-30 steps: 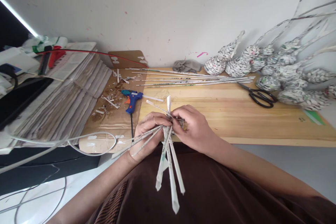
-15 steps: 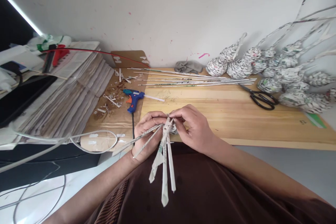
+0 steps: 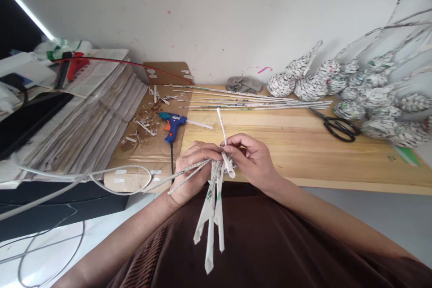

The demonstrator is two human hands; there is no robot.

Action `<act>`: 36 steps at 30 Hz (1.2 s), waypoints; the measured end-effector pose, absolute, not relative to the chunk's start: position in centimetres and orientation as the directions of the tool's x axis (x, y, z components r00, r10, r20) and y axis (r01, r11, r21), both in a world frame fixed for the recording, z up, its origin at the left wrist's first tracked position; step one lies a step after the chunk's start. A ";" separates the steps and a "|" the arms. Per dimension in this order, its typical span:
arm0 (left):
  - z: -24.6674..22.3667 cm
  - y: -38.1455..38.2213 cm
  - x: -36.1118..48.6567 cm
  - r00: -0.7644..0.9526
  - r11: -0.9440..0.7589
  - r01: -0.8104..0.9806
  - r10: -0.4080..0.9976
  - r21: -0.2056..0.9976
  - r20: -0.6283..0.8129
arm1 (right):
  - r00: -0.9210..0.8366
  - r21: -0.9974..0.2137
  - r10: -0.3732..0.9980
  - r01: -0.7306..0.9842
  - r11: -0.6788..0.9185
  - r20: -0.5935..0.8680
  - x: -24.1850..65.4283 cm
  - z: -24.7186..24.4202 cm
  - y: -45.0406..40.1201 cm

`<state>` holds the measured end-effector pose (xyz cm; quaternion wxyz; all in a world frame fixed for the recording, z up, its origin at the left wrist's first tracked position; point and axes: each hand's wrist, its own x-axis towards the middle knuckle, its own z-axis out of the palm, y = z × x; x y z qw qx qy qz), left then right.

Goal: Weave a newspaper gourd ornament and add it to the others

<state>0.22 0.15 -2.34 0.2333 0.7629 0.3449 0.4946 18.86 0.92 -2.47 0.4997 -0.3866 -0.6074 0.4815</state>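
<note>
"Where is the weave (image 3: 232, 161) sitting?"

"Between the hands, by the desk (image 3: 303, 157)'s near edge. The fingers are mostly covering it: the left hand (image 3: 193, 168) is holding its nine o'clock side, the right hand (image 3: 253, 158) its three o'clock side."

"What are the fingers doing?"

"The left ones are lying pressed together, curling over the weave; I cannot tell where that thumb is. The right thumb and index are pinching a tube (image 3: 221, 125) where it is meeting the weave."

"And the arms?"

"The left forearm is running out toward eight o'clock, the right toward four; both wrists are staying low, backs of the hands showing."

"Which way are things pointing?"

"The pinched tube's long axis is rising toward half past eleven. A flared end (image 3: 231, 170) is poking toward five; I cannot tell if it is the same piece. Three longer tubes (image 3: 209, 238) are hanging between six and seven, and two thinner tubes (image 3: 189, 181) are slanting toward eight across the left hand."
</note>
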 end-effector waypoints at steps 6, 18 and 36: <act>-3.1 0.6 0.1 0.306 -0.743 0.257 0.669 0.618 0.677 | -0.197 -0.989 0.969 -0.011 0.146 0.146 19.0 -1.5 1.3; -2.8 1.0 -0.3 0.484 -0.824 0.224 0.557 0.520 0.675 | -0.157 -0.971 0.976 0.159 0.178 0.153 19.1 -0.8 1.3; -1.9 1.3 -0.7 0.498 -0.762 0.242 0.629 0.601 0.597 | -0.139 -0.976 0.980 0.149 0.161 0.140 19.0 -0.4 1.0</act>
